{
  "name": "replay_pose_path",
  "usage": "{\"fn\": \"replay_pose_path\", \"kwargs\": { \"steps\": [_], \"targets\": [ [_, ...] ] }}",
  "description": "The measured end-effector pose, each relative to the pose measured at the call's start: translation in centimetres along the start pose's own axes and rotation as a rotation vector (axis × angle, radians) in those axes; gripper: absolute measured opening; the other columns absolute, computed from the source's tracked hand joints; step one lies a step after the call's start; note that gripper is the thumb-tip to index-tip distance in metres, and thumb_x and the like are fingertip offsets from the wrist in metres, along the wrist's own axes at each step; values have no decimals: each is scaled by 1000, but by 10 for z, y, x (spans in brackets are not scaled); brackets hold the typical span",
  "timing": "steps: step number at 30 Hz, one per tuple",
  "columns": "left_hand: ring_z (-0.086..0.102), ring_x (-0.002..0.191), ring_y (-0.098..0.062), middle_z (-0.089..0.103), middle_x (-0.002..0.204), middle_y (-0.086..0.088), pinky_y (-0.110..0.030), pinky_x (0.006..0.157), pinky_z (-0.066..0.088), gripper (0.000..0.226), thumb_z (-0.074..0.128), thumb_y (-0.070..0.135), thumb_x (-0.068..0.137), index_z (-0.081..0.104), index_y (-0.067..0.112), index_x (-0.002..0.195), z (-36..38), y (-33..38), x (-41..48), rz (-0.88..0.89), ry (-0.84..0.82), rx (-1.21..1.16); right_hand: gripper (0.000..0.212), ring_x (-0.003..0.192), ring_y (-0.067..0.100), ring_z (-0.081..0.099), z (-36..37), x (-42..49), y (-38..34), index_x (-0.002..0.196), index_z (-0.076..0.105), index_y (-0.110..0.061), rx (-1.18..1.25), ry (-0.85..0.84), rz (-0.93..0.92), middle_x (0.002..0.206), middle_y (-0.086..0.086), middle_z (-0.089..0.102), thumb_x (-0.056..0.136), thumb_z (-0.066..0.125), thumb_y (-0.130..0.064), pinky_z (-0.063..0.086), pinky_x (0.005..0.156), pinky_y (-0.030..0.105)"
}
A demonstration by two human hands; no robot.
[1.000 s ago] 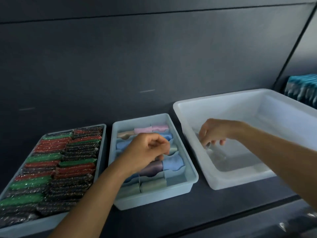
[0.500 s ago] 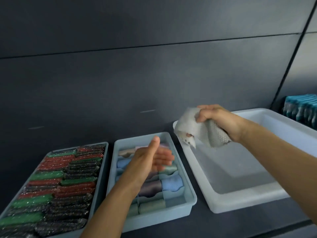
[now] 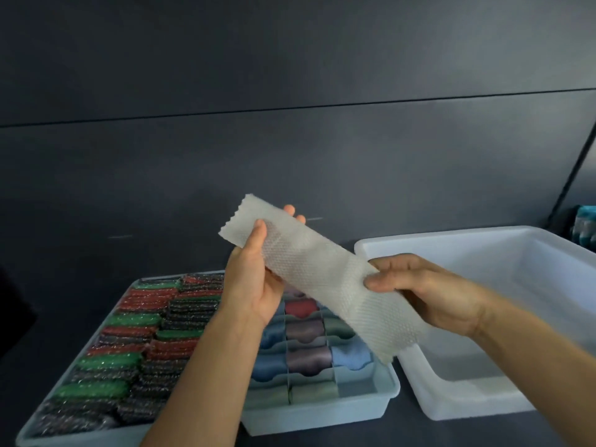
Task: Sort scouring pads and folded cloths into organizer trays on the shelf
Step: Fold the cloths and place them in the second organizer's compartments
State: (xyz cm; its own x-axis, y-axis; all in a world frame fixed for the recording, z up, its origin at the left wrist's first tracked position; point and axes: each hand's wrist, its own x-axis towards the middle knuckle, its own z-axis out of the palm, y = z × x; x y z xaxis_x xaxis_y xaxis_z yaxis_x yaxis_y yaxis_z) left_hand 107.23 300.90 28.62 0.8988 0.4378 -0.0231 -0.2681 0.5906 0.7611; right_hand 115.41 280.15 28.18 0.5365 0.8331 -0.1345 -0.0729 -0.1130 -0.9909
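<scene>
A white waffle-textured cloth (image 3: 317, 269) is stretched out as a long strip in the air above the trays. My left hand (image 3: 254, 275) pinches its upper left end between thumb and fingers. My right hand (image 3: 422, 291) grips the strip lower down, near its right end. Below lies a light blue divided tray (image 3: 364, 411) holding rolled cloths (image 3: 308, 358) in blue, mauve, red and green. To its left a tray (image 3: 29, 435) is packed with red, green and dark glittery scouring pads (image 3: 135, 343).
A large white plastic bin (image 3: 429, 379) stands on the dark shelf at the right, with nothing visible inside. Teal items (image 3: 585, 227) sit at the far right edge. A dark wall panel rises behind everything.
My right hand lifted the white cloth out of the white bin. My left hand came up from the divided tray and took the cloth's other end, and the cloth is now stretched between both hands.
</scene>
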Motion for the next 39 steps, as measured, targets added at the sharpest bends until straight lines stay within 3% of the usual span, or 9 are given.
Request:
{"fn": "replay_pose_path", "kwargs": {
  "steps": [3,6,12,14,18,23,28,32,39],
  "targets": [
    [71,104,-16,73,115,-3,-32,76,58,32,39,25,105,59,8,123,1,11,-3,79,-34,97,24,73,13,55,6,0,-2,79,61,-10,-267,42,-9,75,1,58,84,72,-31,46,71,24],
    [72,100,-22,75,107,-8,-36,80,58,28,41,22,104,62,6,114,10,16,-9,136,-140,336,29,83,13,69,21,10,-15,91,66,-13,-359,298,-175,91,3,73,82,62,-41,53,85,36],
    [73,90,-31,74,100,-12,-56,86,55,26,53,29,99,61,13,119,24,10,-10,434,-255,780,28,70,14,65,46,22,-77,92,67,-9,-339,437,-524,80,5,69,79,70,-34,56,62,26],
    [72,91,-32,73,101,-12,-56,84,55,29,58,32,93,58,16,118,26,7,-11,455,-283,775,19,62,21,61,48,25,-86,86,69,-4,-375,397,-530,73,12,67,83,72,-22,55,60,38],
    [73,88,-24,74,96,-10,-36,76,59,27,66,23,92,55,6,110,22,12,-15,500,-224,594,8,52,4,49,42,29,-88,78,70,-7,-322,370,-585,58,-7,59,83,71,-14,39,50,16],
    [71,78,-21,72,87,-11,-31,66,58,27,70,20,80,57,1,94,17,20,-15,468,-229,494,14,69,20,55,35,32,-85,89,71,-12,-261,251,-521,77,9,63,81,67,-22,45,58,30],
    [60,66,-10,65,71,1,-26,62,50,15,75,8,83,61,14,78,24,12,-10,681,32,590,12,66,10,58,40,39,-82,86,64,-19,-436,679,-586,76,-1,62,84,72,-28,47,59,19],
    [68,71,-10,69,81,2,-23,64,54,18,75,3,82,67,19,79,35,5,-15,775,-9,691,31,77,23,72,61,36,-73,92,70,-4,-229,396,-527,83,12,74,81,69,-32,60,67,36],
    [70,86,-14,71,89,-1,-26,80,56,21,64,-5,85,67,13,94,30,7,-20,702,-58,674,26,75,25,65,47,39,-68,85,72,-2,22,420,-474,81,18,68,97,51,-13,59,75,37]
  ]
}}
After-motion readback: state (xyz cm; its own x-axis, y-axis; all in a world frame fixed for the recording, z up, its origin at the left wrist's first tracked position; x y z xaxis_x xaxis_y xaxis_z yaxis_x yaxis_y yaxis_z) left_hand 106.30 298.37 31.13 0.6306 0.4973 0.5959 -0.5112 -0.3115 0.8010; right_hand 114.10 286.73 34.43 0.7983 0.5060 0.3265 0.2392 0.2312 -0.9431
